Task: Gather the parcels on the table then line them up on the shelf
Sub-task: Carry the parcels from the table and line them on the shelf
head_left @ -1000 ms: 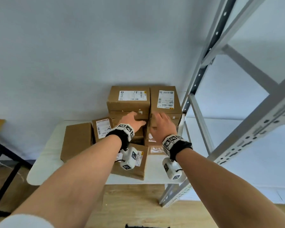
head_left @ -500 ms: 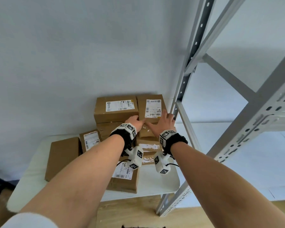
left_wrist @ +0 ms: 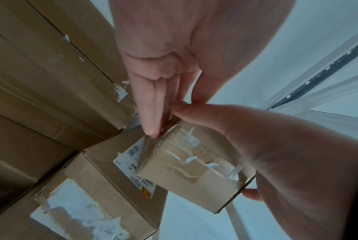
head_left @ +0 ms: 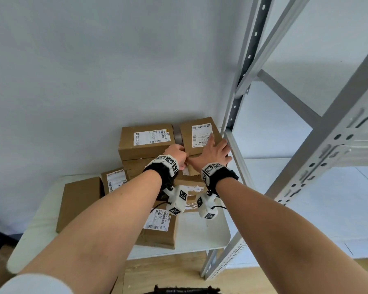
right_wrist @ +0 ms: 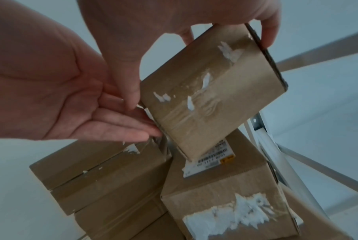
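Observation:
Several brown cardboard parcels are stacked on a white table (head_left: 202, 232). My right hand (head_left: 216, 149) grips the top right parcel (head_left: 200, 134), thumb at its near left corner and fingers over its top and right edge. The right wrist view shows this parcel (right_wrist: 210, 97) tilted up off the labelled parcel (right_wrist: 225, 178) beneath it. My left hand (head_left: 175, 152) reaches into the gap between the two top parcels. Its straight fingers (left_wrist: 151, 116) press on the tilted parcel's (left_wrist: 194, 175) left side.
A second top parcel (head_left: 146, 141) sits just left of the held one. A flat parcel (head_left: 79, 200), a small upright one (head_left: 115, 179) and a front one (head_left: 159, 228) lie lower on the table. The grey metal shelf frame (head_left: 238, 107) stands directly right, with a white shelf board (head_left: 306, 187).
My right hand has slid from the parcel's front up over its top and right side, and the parcel has tipped up. My left hand has moved right into the gap beside it.

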Demonstrator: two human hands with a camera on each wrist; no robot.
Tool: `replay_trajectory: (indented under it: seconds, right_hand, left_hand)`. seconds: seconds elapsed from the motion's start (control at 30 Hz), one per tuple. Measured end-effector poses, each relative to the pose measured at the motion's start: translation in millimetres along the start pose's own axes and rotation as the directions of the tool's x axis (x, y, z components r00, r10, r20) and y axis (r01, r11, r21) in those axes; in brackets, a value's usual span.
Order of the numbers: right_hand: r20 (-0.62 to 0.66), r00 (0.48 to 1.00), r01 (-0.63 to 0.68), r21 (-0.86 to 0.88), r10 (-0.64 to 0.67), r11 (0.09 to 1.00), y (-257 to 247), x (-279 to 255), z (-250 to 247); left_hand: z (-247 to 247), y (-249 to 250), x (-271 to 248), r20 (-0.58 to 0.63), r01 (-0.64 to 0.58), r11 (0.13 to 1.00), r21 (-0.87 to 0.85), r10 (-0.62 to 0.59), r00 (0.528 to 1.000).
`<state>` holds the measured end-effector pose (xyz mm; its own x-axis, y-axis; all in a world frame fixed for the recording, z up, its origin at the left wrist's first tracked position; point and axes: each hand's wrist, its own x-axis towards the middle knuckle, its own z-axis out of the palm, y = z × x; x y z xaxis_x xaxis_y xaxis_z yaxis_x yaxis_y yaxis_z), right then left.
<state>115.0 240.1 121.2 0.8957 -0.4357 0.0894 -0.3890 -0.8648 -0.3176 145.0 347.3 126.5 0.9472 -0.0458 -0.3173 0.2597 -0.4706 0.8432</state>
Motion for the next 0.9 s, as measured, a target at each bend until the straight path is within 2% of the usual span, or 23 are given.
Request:
replay_trajectory:
  seconds: [0.13, 0.27, 0.37, 0.43, 0.5, 0.67, 0.8, 0.83, 0.9]
  right_hand:
    - [-0.124, 0.991, 0.051, -0.004, -0.051, 0.999, 0, 1, -13]
    - [-0.08, 0.965, 0.242, -0.107, -0.251, 0.964, 7, 0, -41]
    - [-0.037, 0.894, 0.429, -0.221, -0.447, 0.876, 13, -2, -64]
    - [-0.012, 0.819, 0.536, -0.341, -0.574, 0.772, 18, 0, -75]
    - [-0.019, 0.744, 0.586, -0.461, -0.668, 0.666, 23, 3, -82]
    - [-0.04, 0.662, 0.607, -0.557, -0.748, 0.567, 20, 1, -103]
    - [0.029, 0.585, 0.647, -0.62, -0.81, 0.445, 5, -19, -115]
    - [0.037, 0.58, 0.659, -0.608, -0.814, 0.442, 2, -24, -118]
    - [0.017, 0.577, 0.679, -0.566, -0.816, 0.468, -3, -31, -124]
  left_hand:
    - [-2, 12, -13, -0.032, -0.069, 0.997, 0.02, 0.07, 0.997]
    - [-10, 23, -22, -0.037, -0.143, 0.941, 0.306, 0.162, 0.986]
    - [-19, 34, -27, -0.086, -0.185, 0.861, 0.474, 0.254, 0.963]
    - [-26, 43, -31, -0.109, -0.237, 0.813, 0.532, 0.344, 0.933]
    - [-33, 52, -33, -0.136, -0.264, 0.77, 0.581, 0.411, 0.901]
    - [-55, 68, -31, -0.101, -0.256, 0.652, 0.713, 0.458, 0.883]
    - [-67, 72, -40, -0.032, -0.3, 0.531, 0.793, 0.528, 0.849]
    - [-67, 71, -43, -0.015, -0.311, 0.494, 0.812, 0.551, 0.834]
    - [-68, 64, -46, 0.038, -0.313, 0.365, 0.877, 0.596, 0.802]
